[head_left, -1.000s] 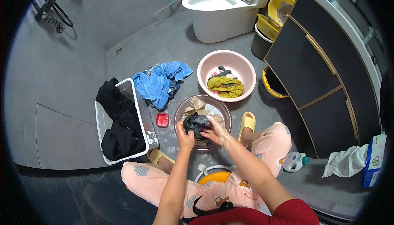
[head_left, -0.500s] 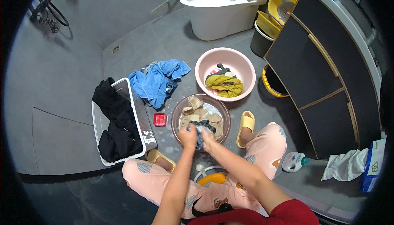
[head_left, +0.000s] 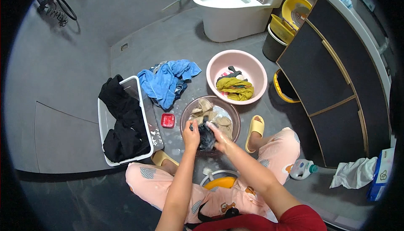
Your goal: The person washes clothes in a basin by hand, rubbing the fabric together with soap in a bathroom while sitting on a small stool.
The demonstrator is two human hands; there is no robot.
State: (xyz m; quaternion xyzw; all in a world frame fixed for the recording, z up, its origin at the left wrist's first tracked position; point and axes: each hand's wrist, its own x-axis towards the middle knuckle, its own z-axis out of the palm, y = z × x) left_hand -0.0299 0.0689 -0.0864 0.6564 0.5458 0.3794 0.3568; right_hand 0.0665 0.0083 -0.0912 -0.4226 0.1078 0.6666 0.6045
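Holding a dark wet-looking cloth [head_left: 206, 138] between both hands, the person works directly over the near side of a brown basin [head_left: 237, 119] on the grey floor. The left hand [head_left: 191, 136] has its fingers curled around one end of the cloth, a bit of dark fabric showing at the top of the fist. The right hand [head_left: 219, 139] grasps the opposite side, thumb uppermost; its remaining fingertips are hidden by the fabric. The cloth hangs bunched between the two hands, its lower part above the basin's near rim; contact with that rim cannot be determined. Beige cloth [head_left: 224, 122] lies inside the same basin, beyond the hands.

Just behind, to the right, stands a pink basin [head_left: 261, 81] containing a mustard-coloured cloth [head_left: 235, 89] and some smaller dark and pale pieces. Left of the brown basin, a small red box [head_left: 168, 120] sits on the floor. Beyond the box lies a heap topped by a blue cloth [head_left: 164, 79]. Farther left, a white-rimmed tub [head_left: 147, 134] holds black clothes [head_left: 126, 136], some draped over its far corner. A clear bottle with a green cap [head_left: 301, 169] rests on the floor near the right knee. A white toilet [head_left: 229, 18] stands at the far wall.
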